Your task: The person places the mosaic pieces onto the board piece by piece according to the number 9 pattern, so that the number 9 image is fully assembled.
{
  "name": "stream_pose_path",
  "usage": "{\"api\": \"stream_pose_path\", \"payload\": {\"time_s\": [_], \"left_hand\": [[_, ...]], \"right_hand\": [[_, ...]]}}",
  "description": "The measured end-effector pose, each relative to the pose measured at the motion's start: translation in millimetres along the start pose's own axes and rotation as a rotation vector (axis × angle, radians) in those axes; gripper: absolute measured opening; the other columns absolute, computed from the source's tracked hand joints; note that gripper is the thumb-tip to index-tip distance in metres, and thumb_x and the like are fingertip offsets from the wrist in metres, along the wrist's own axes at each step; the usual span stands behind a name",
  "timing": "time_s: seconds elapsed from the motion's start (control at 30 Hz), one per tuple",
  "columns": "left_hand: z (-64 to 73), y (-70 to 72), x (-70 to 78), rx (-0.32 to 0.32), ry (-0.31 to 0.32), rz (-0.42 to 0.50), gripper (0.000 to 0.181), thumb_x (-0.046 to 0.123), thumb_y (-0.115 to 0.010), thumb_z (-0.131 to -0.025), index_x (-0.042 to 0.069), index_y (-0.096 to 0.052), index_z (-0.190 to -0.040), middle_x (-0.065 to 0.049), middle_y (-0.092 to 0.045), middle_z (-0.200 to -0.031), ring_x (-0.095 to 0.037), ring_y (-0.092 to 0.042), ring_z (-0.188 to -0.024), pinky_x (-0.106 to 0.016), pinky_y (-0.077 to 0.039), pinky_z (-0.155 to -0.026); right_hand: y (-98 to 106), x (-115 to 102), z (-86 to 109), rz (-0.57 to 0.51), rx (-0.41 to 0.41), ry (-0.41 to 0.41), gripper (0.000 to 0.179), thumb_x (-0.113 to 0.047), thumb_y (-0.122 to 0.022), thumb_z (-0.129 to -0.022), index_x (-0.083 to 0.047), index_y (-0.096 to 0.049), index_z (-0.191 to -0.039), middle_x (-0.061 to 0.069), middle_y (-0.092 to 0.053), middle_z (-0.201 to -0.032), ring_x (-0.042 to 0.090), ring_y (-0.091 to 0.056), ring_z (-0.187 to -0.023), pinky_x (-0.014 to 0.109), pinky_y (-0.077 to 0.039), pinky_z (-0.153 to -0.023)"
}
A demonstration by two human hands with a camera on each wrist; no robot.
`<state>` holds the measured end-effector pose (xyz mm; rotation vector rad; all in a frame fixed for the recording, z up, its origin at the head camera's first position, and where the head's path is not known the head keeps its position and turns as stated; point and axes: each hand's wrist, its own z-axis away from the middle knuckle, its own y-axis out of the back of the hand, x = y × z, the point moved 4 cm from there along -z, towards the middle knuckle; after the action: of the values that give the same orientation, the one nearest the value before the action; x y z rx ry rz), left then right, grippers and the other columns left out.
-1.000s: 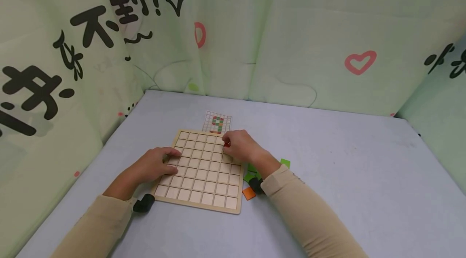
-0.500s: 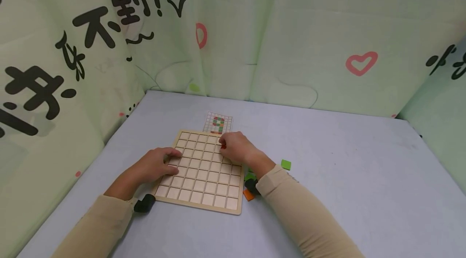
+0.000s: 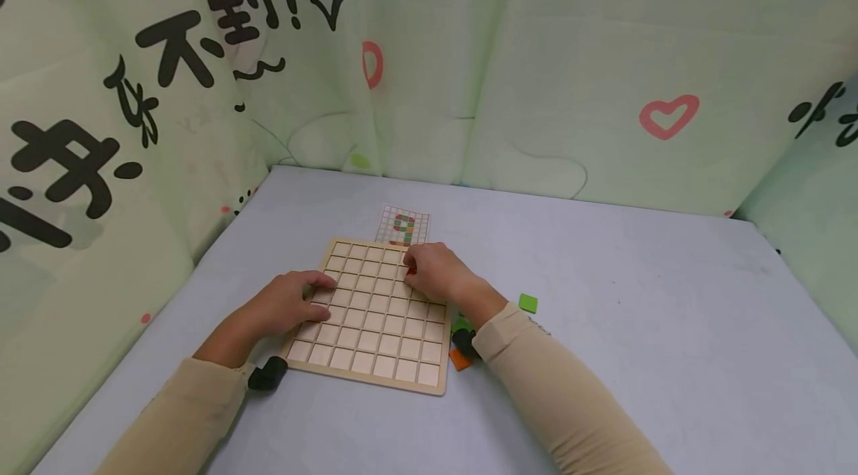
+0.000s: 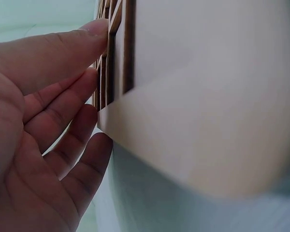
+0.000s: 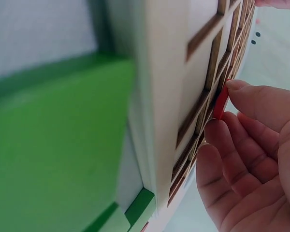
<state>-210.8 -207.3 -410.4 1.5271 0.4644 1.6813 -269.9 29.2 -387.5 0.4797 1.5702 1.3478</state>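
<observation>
My right fingers [image 5: 220, 140] pinch the red tile [image 5: 221, 102] at the far right part of the grid board [image 3: 365, 320]; I'd square it to one cell before releasing. My left fingers [image 4: 63, 112], nearly straight, touch the board's left edge and should steady it.

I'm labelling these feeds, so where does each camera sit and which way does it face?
Head: on the head, facing forward and down at the wooden grid board; left hand, right hand and both sleeves show.
Left wrist: worn there, facing the board's edge; the left hand shows.
Right wrist: worn there, facing past green tiles toward the red tile, which the right hand pinches.
Shared by head and right wrist: the red tile.
</observation>
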Motion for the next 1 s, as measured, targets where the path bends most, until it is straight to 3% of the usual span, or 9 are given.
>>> {"api": "stream_pose_path", "payload": {"time_s": [0.2,0.43,1.0], "left_hand": [[0.4,0.4,0.4,-0.002,-0.001,0.009,0.047,0.017,-0.076,-0.089,0.008,-0.062,-0.132,-0.022,-0.049,-0.145,-0.042,-0.036,-0.139,-0.057,-0.035,-0.107],[0.4,0.3,0.3,0.0,-0.001,0.011,0.046,0.017,-0.076,-0.089,0.007,-0.062,-0.132,-0.022,-0.049,-0.145,-0.041,-0.037,-0.139,-0.056,-0.036,-0.107],[0.7,0.3,1.5,0.001,0.003,0.01,0.046,0.016,-0.076,-0.089,0.007,-0.062,-0.132,-0.022,-0.049,-0.144,-0.04,-0.037,-0.138,-0.056,-0.035,-0.108]], "right_hand": [[0.2,-0.3,0.0,0.012,-0.013,0.002,0.022,-0.013,-0.065,-0.098,-0.003,-0.067,-0.117,0.007,-0.067,-0.102,0.018,-0.059,-0.086,0.034,-0.051,-0.082],[0.9,0.2,0.6,-0.001,-0.033,-0.002,0.028,-0.01,-0.064,-0.095,-0.003,-0.067,-0.122,0.009,-0.068,-0.11,0.022,-0.062,-0.095,0.035,-0.052,-0.087],[1.2,0.4,-1.9,-0.001,-0.015,-0.005,0.02,-0.011,-0.064,-0.097,-0.004,-0.069,-0.116,0.007,-0.068,-0.101,0.019,-0.057,-0.084,0.031,-0.05,-0.078]]}}
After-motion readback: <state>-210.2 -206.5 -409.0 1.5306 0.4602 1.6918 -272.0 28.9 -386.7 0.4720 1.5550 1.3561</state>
